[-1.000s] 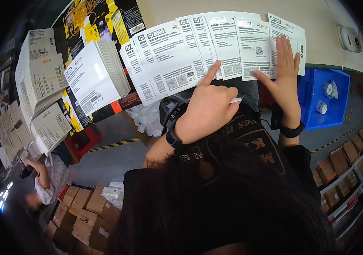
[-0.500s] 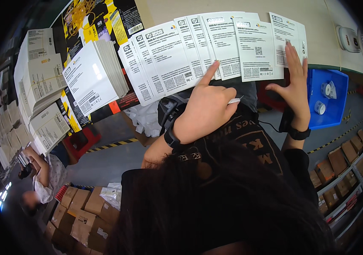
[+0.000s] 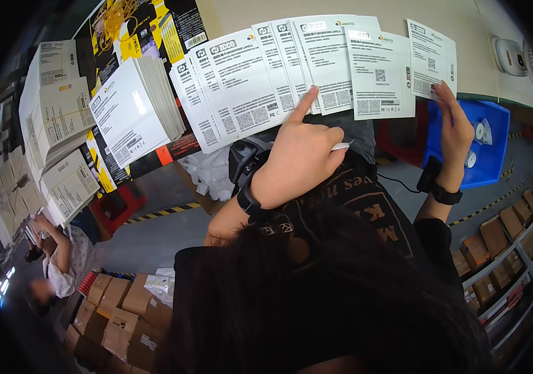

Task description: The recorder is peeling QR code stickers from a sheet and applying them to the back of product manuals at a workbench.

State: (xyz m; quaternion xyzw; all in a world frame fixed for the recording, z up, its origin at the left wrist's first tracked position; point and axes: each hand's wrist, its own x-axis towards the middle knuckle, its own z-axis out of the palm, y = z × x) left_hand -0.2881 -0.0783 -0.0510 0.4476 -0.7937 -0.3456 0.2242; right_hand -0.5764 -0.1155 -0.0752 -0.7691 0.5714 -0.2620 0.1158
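Overlapping white printed cards fan out along the table's near edge. My left hand lies over their lower edge, its index finger stretched onto one card. The thumb and curled fingers of that hand close round a small white pointed tool, mostly hidden. At the right, my right hand has its fingertips over the lower right corner of a single card; its thumb is hidden. This card stands slightly apart from a neighbouring card, which overlaps the fan's right end.
A thick stack of cards stands left of the fan, with banded bundles beyond. Rubber bands lie at the far left. A blue bin holding label rolls sits at the right. Another person works at the lower left.
The rightmost card has shifted right, away from its neighbour. My right hand has gone from spread fingers to drawn-together fingers at that card's corner. My left hand has barely moved.
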